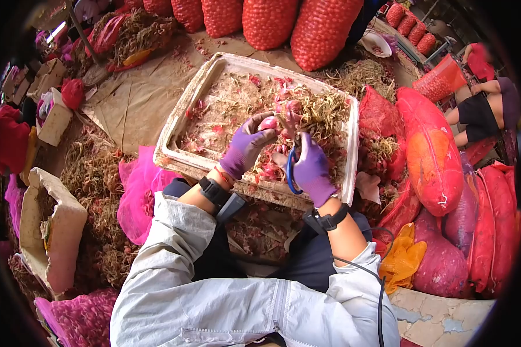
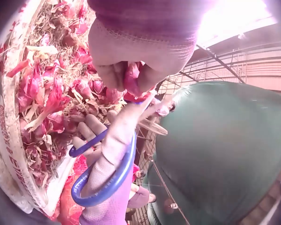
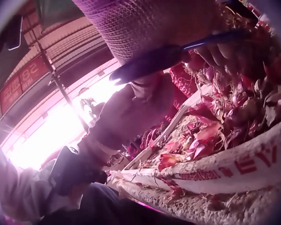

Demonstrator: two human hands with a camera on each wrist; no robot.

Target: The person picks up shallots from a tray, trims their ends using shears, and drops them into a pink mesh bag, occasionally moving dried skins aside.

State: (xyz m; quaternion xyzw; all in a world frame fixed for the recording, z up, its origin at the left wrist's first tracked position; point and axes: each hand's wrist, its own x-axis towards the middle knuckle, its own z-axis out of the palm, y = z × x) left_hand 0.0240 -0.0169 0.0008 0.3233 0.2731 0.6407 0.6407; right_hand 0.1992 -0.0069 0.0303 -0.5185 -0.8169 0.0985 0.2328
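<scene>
My left hand (image 1: 246,147), in a purple glove with greyish fingers, pinches a pinkish-red shallot (image 1: 268,123) above a white foam tray (image 1: 351,139). Close on its right, my gloved right hand (image 1: 314,173) grips blue-handled scissors (image 1: 290,173). In the left wrist view, the scissors' blue loops (image 2: 103,194) go round the right hand's fingers, and the blades point up toward the shallot at the left fingertips. More shallots (image 1: 293,107) with dry stems lie in the tray beyond the hands, among loose red skins.
Full red mesh sacks (image 1: 270,23) line the far side. Red sacks (image 1: 431,150) lie at the right beside an orange glove (image 1: 404,257). A pink mesh bag (image 1: 138,196), dry stems (image 1: 90,191) and a foam box (image 1: 69,231) are at the left. Another person's legs (image 1: 477,118) show far right.
</scene>
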